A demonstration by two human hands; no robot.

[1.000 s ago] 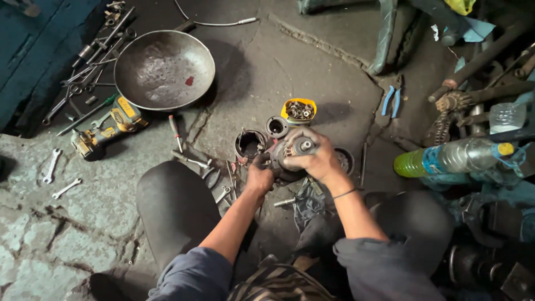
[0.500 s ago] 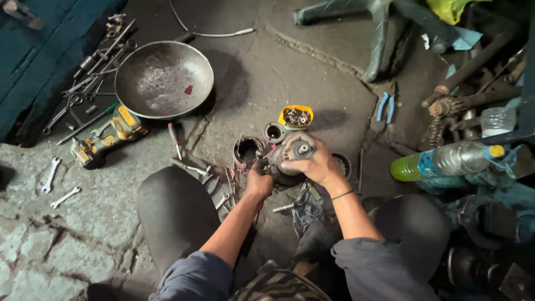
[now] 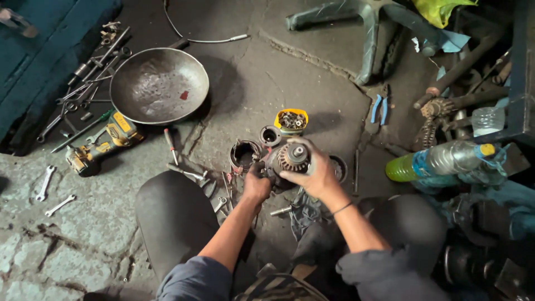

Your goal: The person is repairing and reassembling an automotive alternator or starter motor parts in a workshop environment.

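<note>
A greasy metal motor part with a ribbed, finned end (image 3: 291,158) stands upright on the floor between my knees. My right hand (image 3: 315,174) wraps over its right side and top. My left hand (image 3: 256,185) grips its lower left side. Just left of it lies a round black housing (image 3: 244,154), and behind it a smaller black ring (image 3: 271,135) and a yellow cup of small metal bits (image 3: 291,120). A bolt (image 3: 280,210) lies below my hands beside a dark rag (image 3: 305,212).
A large metal pan (image 3: 159,85) sits at back left, with several wrenches and rods (image 3: 83,83) beside it. A yellow power tool (image 3: 103,143), a screwdriver (image 3: 170,146), blue pliers (image 3: 379,107), a green-tinted bottle (image 3: 440,160) and a chair leg (image 3: 368,44) lie around.
The view has shifted slightly. Both hands stay on the motor part, and my right hand has slid lower so the finned end now shows.
</note>
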